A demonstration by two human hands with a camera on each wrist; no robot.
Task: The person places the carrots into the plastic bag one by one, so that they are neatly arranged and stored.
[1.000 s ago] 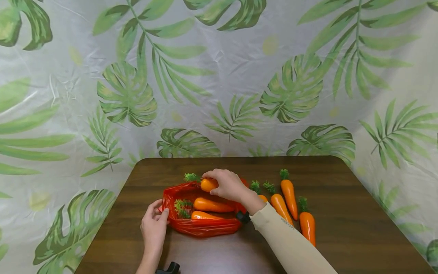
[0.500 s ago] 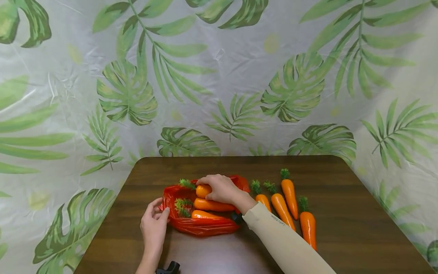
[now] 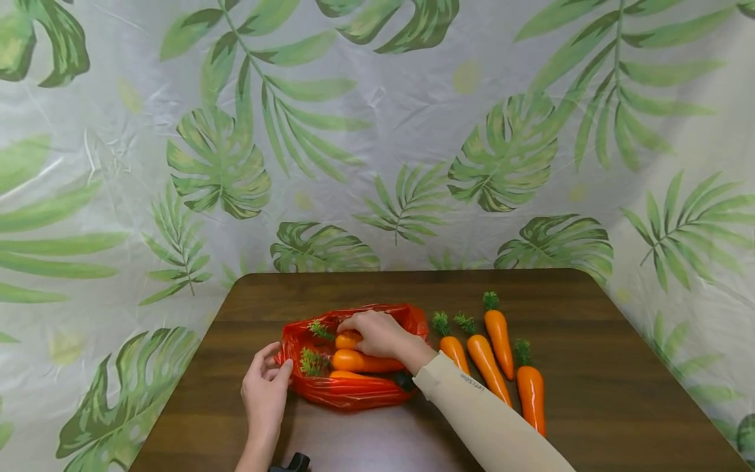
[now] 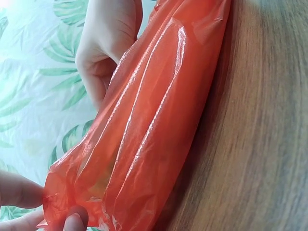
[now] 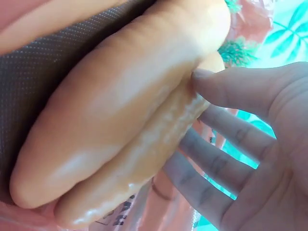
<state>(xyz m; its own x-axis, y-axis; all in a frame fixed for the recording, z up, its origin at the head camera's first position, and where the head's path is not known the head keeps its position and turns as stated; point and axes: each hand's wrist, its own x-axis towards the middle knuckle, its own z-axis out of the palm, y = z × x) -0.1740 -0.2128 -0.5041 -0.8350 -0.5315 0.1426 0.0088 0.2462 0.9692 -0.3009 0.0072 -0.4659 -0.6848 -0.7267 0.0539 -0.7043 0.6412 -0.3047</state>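
Note:
An orange toy carrot with a frilly green top lies inside the red plastic bag, and my right hand grips it from above. In the right wrist view the thumb presses on the held carrot and the fingers reach round its far side. Two more carrots lie in the bag: one full-length carrot right beside it, and a nearer carrot partly hidden by the bag's front edge. My left hand pinches the bag's left rim between thumb and fingers; the left wrist view shows its thumb on the film.
Several loose carrots lie right of the bag on the brown wooden table, among them a back carrot and a right-hand carrot. Behind the table hangs a leaf-patterned cloth. Black wrist gear shows at the front.
My right hand has lowered the carrot into the bag, moving it slightly left and toward me beside the others. The left hand has stayed at the bag's rim.

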